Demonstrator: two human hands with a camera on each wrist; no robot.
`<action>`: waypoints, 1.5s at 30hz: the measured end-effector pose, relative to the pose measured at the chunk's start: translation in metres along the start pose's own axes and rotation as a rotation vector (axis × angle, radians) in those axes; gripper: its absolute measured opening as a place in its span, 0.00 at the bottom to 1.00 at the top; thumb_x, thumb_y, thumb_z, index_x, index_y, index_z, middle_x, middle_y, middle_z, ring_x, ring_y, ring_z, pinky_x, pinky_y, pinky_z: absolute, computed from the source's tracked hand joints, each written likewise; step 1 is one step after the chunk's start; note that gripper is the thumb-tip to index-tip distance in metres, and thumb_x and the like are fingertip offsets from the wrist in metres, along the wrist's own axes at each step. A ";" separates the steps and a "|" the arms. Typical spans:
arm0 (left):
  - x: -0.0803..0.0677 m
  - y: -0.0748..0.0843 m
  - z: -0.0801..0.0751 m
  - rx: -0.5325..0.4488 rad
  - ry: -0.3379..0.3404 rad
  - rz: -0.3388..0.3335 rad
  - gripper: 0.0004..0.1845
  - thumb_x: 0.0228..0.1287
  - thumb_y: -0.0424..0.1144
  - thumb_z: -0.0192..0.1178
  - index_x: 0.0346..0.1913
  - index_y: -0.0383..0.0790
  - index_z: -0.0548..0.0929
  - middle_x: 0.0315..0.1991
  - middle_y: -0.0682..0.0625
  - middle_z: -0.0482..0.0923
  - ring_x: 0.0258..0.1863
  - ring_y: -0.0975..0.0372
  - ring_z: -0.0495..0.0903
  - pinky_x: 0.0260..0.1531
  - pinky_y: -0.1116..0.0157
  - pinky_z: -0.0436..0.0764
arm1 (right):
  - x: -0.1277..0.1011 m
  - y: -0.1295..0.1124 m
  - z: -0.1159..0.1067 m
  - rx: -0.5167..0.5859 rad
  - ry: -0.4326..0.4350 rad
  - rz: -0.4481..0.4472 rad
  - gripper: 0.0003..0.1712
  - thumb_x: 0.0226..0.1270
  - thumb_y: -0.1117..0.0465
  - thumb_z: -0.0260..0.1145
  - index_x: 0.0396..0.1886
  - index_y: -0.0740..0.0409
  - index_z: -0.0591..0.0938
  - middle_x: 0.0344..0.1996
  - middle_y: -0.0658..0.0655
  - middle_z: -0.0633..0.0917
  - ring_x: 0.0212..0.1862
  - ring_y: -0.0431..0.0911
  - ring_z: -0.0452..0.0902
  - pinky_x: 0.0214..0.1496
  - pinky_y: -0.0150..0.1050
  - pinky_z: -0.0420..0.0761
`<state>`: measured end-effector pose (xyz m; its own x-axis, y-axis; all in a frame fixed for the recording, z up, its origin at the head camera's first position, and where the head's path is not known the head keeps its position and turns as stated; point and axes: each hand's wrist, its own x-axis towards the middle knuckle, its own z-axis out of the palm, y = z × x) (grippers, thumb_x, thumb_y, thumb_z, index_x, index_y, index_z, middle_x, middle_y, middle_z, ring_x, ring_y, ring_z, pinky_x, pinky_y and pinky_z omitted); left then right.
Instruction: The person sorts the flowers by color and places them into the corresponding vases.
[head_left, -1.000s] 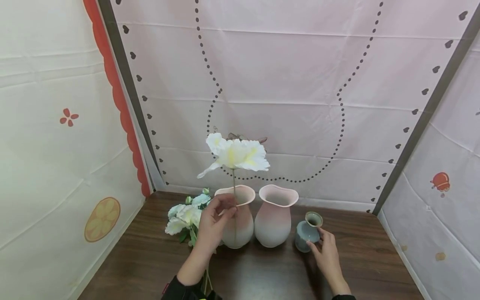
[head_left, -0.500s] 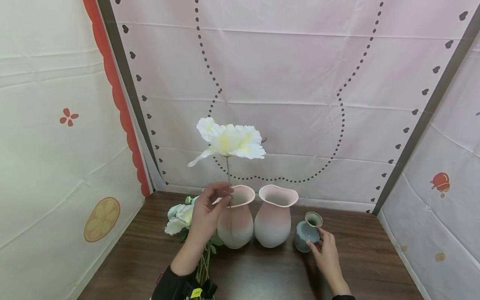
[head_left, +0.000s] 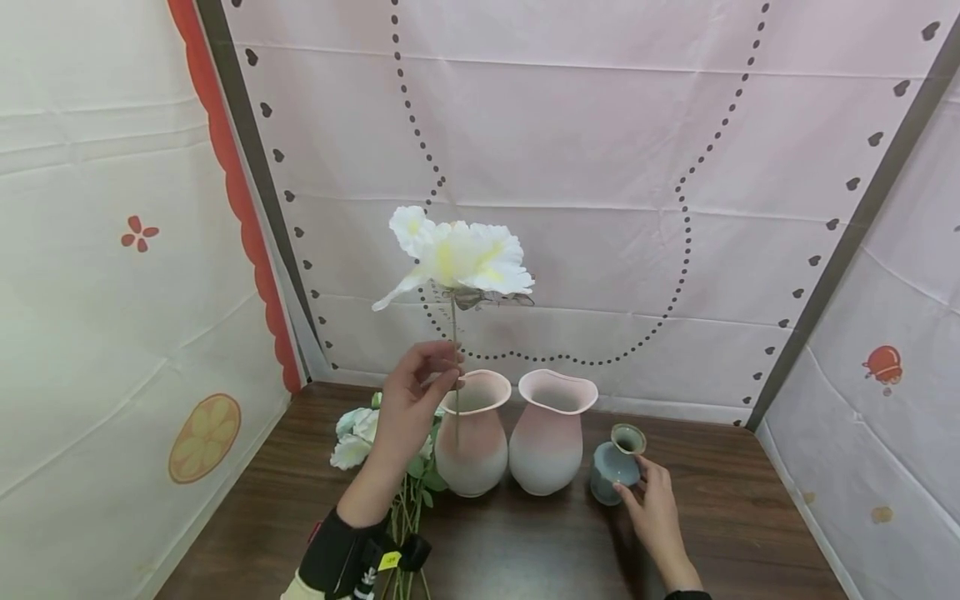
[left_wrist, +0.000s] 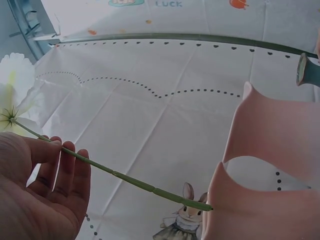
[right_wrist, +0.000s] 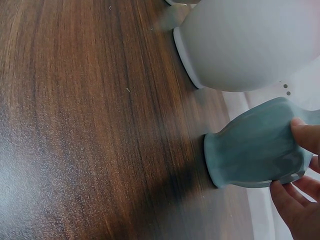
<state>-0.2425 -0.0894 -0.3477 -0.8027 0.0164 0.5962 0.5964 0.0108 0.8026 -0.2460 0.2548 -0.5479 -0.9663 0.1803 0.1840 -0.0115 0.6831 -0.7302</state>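
Below the left hand, which pinches a white flower, the stem's tip could snag the nearer pink vase if swung, while the right hand grips a blue vase.

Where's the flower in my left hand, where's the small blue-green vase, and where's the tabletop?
Flower [head_left: 467, 257]: head view, on its white petals.
Blue-green vase [right_wrist: 254, 146]: right wrist view, on its body.
Tabletop [right_wrist: 95, 115]: right wrist view, on bare brown wood grain.
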 end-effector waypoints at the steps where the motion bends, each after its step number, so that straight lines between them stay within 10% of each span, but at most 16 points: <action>1: 0.001 0.000 0.000 0.002 -0.001 0.003 0.14 0.69 0.25 0.57 0.56 0.29 0.76 0.45 0.57 0.80 0.43 0.68 0.83 0.43 0.67 0.87 | 0.000 0.000 0.000 -0.002 -0.001 0.002 0.35 0.69 0.66 0.66 0.69 0.75 0.61 0.63 0.75 0.64 0.64 0.70 0.70 0.65 0.56 0.78; 25: 0.041 -0.006 -0.004 0.002 0.096 -0.016 0.15 0.67 0.22 0.58 0.55 0.28 0.76 0.44 0.53 0.80 0.41 0.69 0.83 0.44 0.69 0.87 | 0.000 0.002 0.000 0.010 0.006 -0.011 0.35 0.69 0.66 0.66 0.69 0.75 0.61 0.63 0.75 0.65 0.63 0.69 0.71 0.65 0.55 0.78; 45: 0.042 -0.033 -0.005 0.026 0.081 -0.068 0.15 0.68 0.22 0.56 0.56 0.29 0.75 0.51 0.35 0.78 0.41 0.67 0.81 0.45 0.69 0.87 | -0.001 -0.001 0.001 0.027 0.037 -0.037 0.35 0.67 0.68 0.67 0.68 0.76 0.63 0.61 0.76 0.67 0.61 0.69 0.73 0.63 0.56 0.78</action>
<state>-0.2961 -0.0944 -0.3485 -0.8386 -0.0665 0.5406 0.5395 0.0354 0.8413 -0.2454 0.2536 -0.5482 -0.9550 0.1816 0.2347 -0.0543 0.6705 -0.7399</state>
